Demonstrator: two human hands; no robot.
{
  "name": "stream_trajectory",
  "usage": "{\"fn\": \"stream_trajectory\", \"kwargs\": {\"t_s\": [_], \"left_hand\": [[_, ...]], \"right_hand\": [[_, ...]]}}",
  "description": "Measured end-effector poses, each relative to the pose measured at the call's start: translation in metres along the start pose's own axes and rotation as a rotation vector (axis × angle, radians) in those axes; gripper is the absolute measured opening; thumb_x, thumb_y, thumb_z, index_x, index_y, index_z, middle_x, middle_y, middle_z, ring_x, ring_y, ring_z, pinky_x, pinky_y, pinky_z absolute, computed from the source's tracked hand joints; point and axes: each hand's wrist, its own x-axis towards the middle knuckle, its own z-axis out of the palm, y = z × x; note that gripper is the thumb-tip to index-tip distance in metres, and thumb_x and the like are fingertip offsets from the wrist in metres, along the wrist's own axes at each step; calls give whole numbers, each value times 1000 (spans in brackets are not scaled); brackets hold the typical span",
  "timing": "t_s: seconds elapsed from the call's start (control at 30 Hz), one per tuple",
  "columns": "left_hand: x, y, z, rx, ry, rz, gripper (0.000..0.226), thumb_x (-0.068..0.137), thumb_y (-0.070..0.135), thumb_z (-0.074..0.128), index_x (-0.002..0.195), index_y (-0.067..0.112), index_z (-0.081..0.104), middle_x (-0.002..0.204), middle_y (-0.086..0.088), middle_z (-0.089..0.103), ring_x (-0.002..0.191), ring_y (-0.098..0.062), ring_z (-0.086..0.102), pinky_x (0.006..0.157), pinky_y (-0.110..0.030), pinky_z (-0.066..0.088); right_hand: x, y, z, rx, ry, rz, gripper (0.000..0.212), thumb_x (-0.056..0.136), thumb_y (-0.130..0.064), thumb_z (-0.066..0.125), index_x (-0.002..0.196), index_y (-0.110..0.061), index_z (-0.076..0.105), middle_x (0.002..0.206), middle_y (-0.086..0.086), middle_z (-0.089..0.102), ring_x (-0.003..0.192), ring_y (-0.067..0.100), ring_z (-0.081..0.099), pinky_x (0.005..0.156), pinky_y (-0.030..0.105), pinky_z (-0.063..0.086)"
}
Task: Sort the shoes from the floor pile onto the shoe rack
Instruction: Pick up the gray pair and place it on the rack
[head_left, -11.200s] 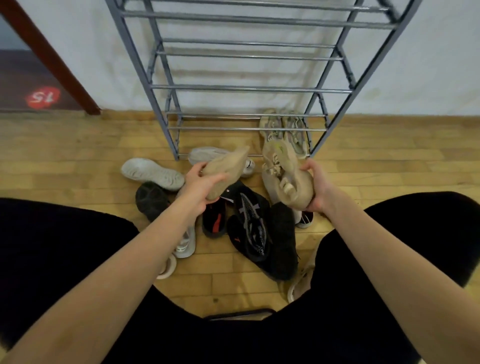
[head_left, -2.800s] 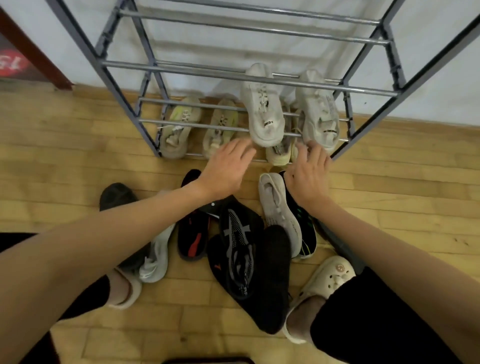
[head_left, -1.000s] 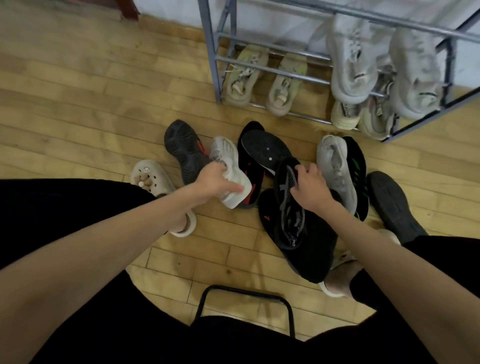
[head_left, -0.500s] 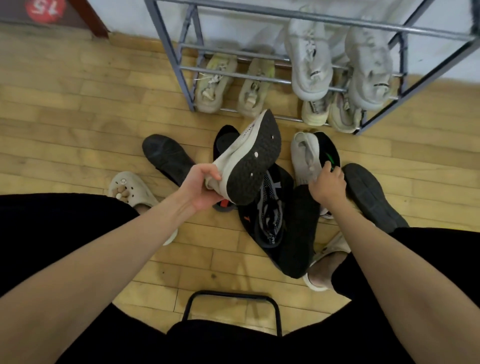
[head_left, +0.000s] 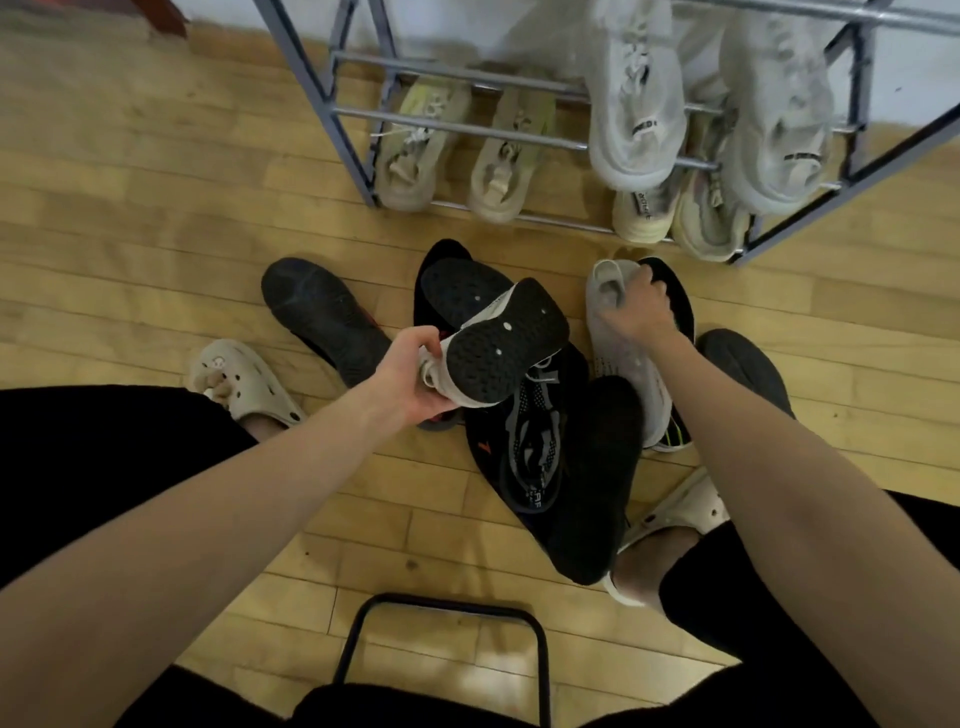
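Nearest is a black chair frame (head_left: 441, 654), between the person's knees; they seem seated so both arms can reach the pile. A beige clog (head_left: 244, 382) is worn on the left foot, apart from the pile.

The left hand (head_left: 410, 376) holds a white shoe (head_left: 498, 348) clear of the floor, fingers curled round its heel end, black sole tipped up toward the camera, probably lifted to free it from the dark shoes (head_left: 550, 441) heaped underneath.

Farther right, the right hand (head_left: 636, 309) presses down on a grey shoe (head_left: 613, 358) still lying on the floor; its fingers close over the toe end, apparently gathering the mate so the pair goes up together. A black shoe (head_left: 322, 312) lies alone at far left of the pile.

Beyond, the rack (head_left: 337, 111) stands against the wall. Its low bars carry tan shoes (head_left: 415, 150) side by side, toes toward us; pale shoes (head_left: 639, 104) sit on the tier above, at right.
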Motion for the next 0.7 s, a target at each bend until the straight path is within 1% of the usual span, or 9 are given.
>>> {"fn": "stream_trajectory", "kwargs": {"t_s": [0.07, 0.17, 0.23, 0.3, 0.37, 0.47, 0.53, 0.63, 0.7], "left_hand": [[3, 5, -1, 21, -49, -32, 14, 84, 18, 54, 90, 7, 61, 93, -8, 65, 88, -27, 64, 78, -39, 55], [1, 8, 5, 118, -87, -39, 26, 85, 30, 68, 98, 7, 70, 100, -9, 73, 93, -27, 68, 86, -42, 54], [-1, 8, 8, 273, -31, 0, 26, 80, 24, 76, 98, 8, 66, 102, -8, 71, 96, -24, 67, 86, -43, 55], [-2, 8, 7, 381, -8, 17, 25, 77, 12, 78, 97, 7, 63, 102, -9, 69, 97, -24, 66, 87, -44, 56], [-2, 11, 6, 402, -20, 27, 21, 78, 5, 75, 96, 7, 65, 101, -8, 69, 97, -24, 66, 88, -44, 56], [-8, 15, 3, 410, -65, 101, 17, 82, 6, 71, 98, 8, 67, 105, -7, 70, 100, -22, 66, 87, -42, 56], [-12, 18, -3, 411, -56, 145, 29, 80, 6, 72, 108, 7, 66, 111, -9, 68, 103, -24, 65, 82, -42, 57], [-16, 23, -18, 353, -4, 181, 49, 73, 4, 77, 119, 8, 62, 118, -12, 65, 107, -28, 63, 76, -42, 59], [-19, 25, -29, 300, 3, 197, 52, 71, 4, 78, 121, 9, 62, 119, -11, 66, 108, -28, 64, 72, -41, 59]], "right_hand": [[8, -5, -2, 26, 35, 49, 73, 90, -34, 59, 143, 1, 23, 144, 27, 33, 132, 45, 34, 106, 51, 35], [10, -8, -4, 26, 71, 49, 62, 85, -23, 67, 132, 3, 36, 138, 24, 40, 127, 42, 41, 103, 50, 40], [1, -13, -6, -18, 116, -17, 51, 80, -18, 68, 121, 3, 47, 132, 24, 43, 121, 42, 45, 98, 49, 44], [-17, -19, -12, -31, 207, -107, 50, 78, -20, 70, 117, 4, 51, 130, 24, 44, 117, 43, 47, 96, 49, 45], [-41, -24, -20, -38, 317, -187, 53, 79, -26, 69, 118, 4, 50, 128, 23, 46, 115, 41, 48, 93, 49, 45], [-76, -24, -30, -137, 450, -323, 57, 82, -39, 66, 117, 3, 50, 119, 22, 50, 108, 41, 51, 89, 48, 42], [-97, -19, -33, -168, 602, -514, 53, 82, -41, 59, 108, 5, 53, 106, 23, 54, 95, 41, 54, 80, 47, 44], [-118, -8, -27, -190, 881, -913, 25, 79, -12, 55, 101, -1, 50, 93, 20, 56, 82, 32, 51, 67, 42, 44], [-132, 2, -15, -217, 954, -1151, 14, 88, -1, 54, 99, -4, 46, 96, 15, 47, 82, 28, 45, 68, 36, 38]]}}
